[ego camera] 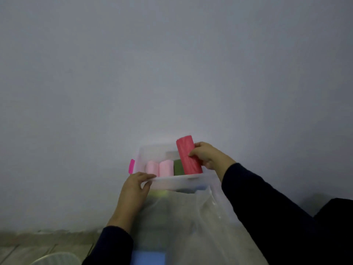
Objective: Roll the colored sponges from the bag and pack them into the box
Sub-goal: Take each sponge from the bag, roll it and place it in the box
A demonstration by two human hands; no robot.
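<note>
Fingers (193, 153) of your right hand (207, 155) clasp the rolled red sponge (188, 155) at frame centre; your left hand (136, 185) pinches the clear plastic box (172, 183) rim.

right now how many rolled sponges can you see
4. Two pale pink rolls and a green roll stand side by side in the clear box; the red roll is in the right hand, partly inside the box. Others may be hidden behind the front wall.

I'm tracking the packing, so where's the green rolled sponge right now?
In the head view, the green rolled sponge stands in the clear box, between a pink roll and the red roll held by the right hand.
</note>
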